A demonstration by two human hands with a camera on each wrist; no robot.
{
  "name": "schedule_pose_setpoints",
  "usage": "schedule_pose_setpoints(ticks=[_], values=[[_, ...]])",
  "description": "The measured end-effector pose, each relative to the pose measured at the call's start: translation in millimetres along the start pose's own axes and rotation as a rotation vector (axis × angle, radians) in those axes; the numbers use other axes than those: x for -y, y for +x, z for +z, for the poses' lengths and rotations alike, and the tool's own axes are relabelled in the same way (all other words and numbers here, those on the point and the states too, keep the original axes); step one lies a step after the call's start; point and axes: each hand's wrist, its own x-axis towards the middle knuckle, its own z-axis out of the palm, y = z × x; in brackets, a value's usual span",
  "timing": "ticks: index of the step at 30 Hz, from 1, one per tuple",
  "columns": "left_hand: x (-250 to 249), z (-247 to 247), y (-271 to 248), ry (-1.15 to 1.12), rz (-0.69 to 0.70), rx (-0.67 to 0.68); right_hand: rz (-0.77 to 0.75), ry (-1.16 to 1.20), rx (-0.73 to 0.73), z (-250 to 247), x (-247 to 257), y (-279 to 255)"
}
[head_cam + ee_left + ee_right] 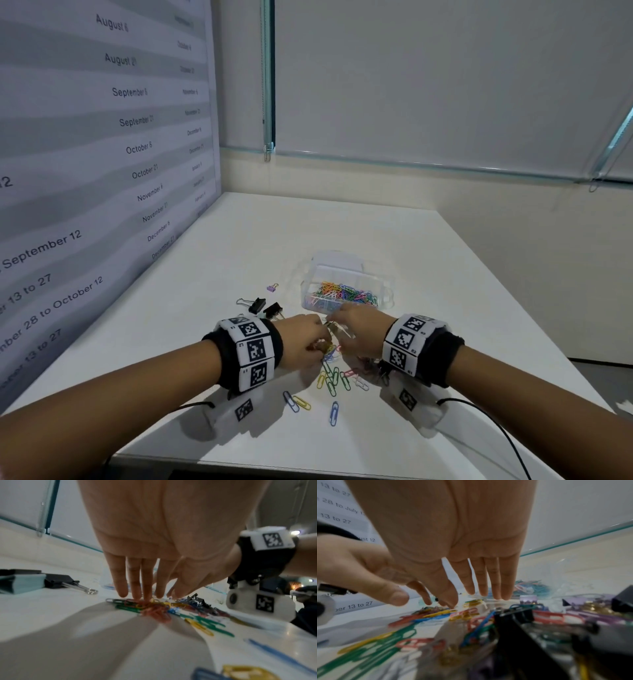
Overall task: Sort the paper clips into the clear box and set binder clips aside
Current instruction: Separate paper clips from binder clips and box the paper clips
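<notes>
While both hands are hovering over the loose paper clips (330, 377) on the white table (212, 274), the left hand (303, 337) is touching the pile with straight fingers (120, 588), and the right hand (359, 330) is spreading its fingers (505, 591) wide, holding nothing. Behind them the clear box (383, 291) is holding many coloured clips, and black binder clips (263, 306) are lying to its left.

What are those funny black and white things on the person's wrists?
Both bare forearms wear a black fabric wristband ringed with white blocks printed with square black pixel-pattern markers. Under each wrist hangs a white camera housing bearing another marker, with a thin black cable trailing away. No sleeves show.
</notes>
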Motion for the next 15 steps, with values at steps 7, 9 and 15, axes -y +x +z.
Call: schedule_pose_setpoints(ticks=[7, 9, 15], values=[[14.2, -11.8, -5.3, -0.021, -0.105, -0.056, -0.123, -0.010, 0.060, 2.4, 5.4, -15.8], [18.8, -9.5, -6.1, 0.001, -0.148, 0.033, -0.149, 0.016, 0.079, 1.6, 5.5, -21.9], [9.8, -2.1, -15.6, -0.038, -0.087, 0.104, -0.091, 0.046, 0.061, -0.2, 6.5, -26.4]])
